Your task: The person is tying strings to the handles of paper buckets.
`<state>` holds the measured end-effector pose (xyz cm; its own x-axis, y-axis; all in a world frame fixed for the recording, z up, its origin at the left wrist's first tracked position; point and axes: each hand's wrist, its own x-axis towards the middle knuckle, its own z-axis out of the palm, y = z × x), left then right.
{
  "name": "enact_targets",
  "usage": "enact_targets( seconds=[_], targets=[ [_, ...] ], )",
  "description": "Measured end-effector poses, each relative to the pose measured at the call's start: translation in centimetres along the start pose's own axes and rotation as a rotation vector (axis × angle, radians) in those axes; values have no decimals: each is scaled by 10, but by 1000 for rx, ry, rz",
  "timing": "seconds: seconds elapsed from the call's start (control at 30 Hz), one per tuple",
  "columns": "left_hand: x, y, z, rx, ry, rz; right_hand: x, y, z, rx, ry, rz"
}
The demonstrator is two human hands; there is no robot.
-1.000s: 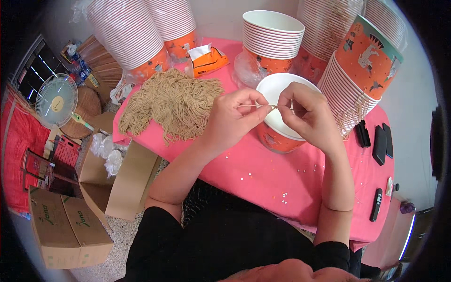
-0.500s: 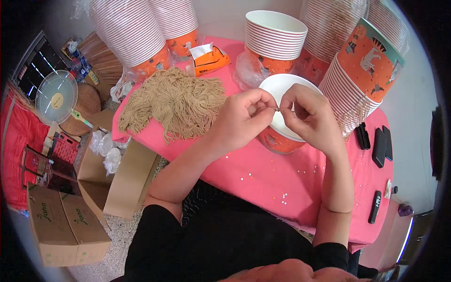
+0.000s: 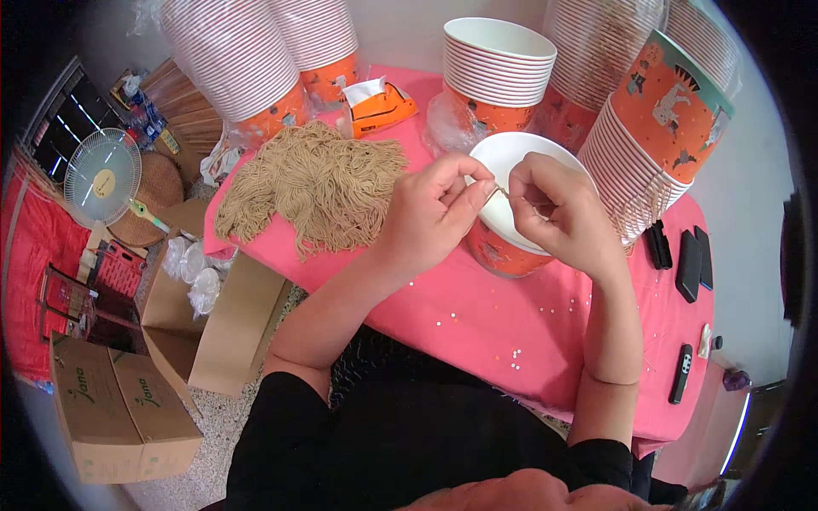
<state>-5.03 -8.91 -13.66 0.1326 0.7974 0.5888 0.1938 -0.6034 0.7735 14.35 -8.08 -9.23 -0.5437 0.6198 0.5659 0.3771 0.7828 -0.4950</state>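
My left hand [image 3: 434, 209] and my right hand [image 3: 558, 213] meet over an orange paper bucket [image 3: 498, 251] with a white inside, standing on the pink tablecloth [image 3: 477, 324]. Between the fingertips of both hands runs a thin tan string [image 3: 501, 192], pinched at each end just above the bucket's rim. A big heap of the same tan strings [image 3: 319, 183] lies on the cloth to the left of my left hand.
Stacks of orange paper buckets [image 3: 498, 72] stand along the back and right [image 3: 656, 128]. An orange tissue pack [image 3: 375, 106] lies behind the heap. Black devices [image 3: 690, 264] lie at the right edge. Cardboard boxes [image 3: 119, 409] and a small fan [image 3: 102, 175] sit on the floor, left.
My hands have stayed over the bucket; the fingers have shifted slightly on the string. The view has moved a little.
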Motion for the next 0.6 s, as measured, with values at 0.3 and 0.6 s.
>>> enact_targets(
  seconds=[0.3,0.6],
  targets=[
    [1,-5,0,-61,-20,-11,0,5,1,-98,-65,-62],
    [2,-9,-10,-148,-68,-114,-1,-1,-11,71,-16,156]
  ],
)
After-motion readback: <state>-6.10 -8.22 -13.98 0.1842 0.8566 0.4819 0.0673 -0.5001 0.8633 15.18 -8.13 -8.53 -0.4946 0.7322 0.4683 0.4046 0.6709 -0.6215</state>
